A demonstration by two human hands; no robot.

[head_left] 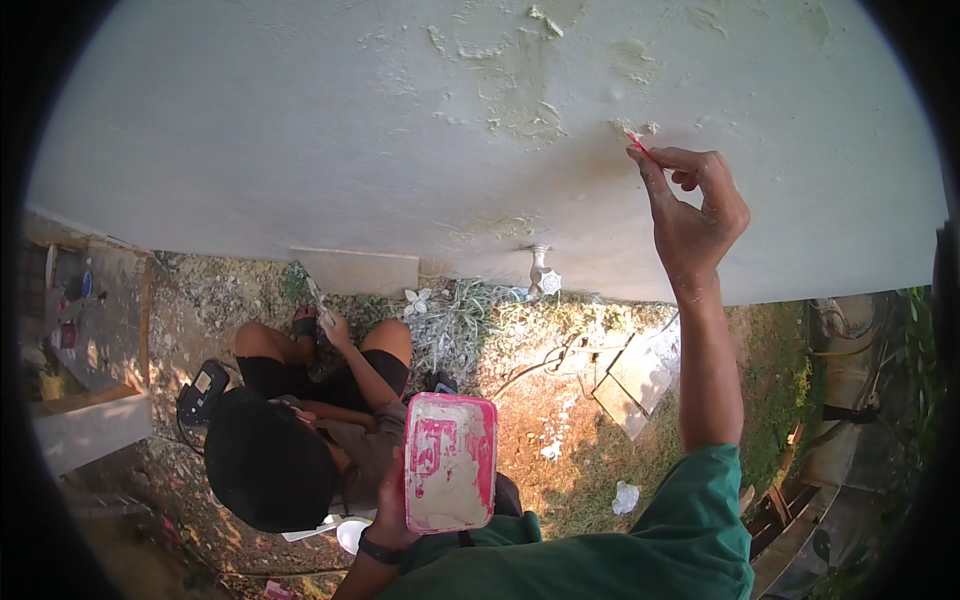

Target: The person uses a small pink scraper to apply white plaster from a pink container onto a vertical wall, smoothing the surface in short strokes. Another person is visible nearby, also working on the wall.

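My right hand (695, 205) is raised to the pale wall (330, 130), pinching a thin red scraper (637, 143) seen nearly edge-on. The scraper's tip meets a small dab of putty (650, 128) on the wall. Low in front of me, my left hand (390, 505) grips the left side of a pink rectangular plastic container (451, 462). Off-white putty is smeared over much of its face, with pink showing through; most of my left fingers are hidden behind it. Rough putty patches (530, 100) mark the wall left of my right hand.
A person (265, 460) sits close below on my left, one hand holding a light tool near the wall's foot. A tap (543, 272) juts from the wall. Broken slabs (637, 375), a crumpled clear plastic piece (625, 498) and a black device (202, 395) lie on the ground.
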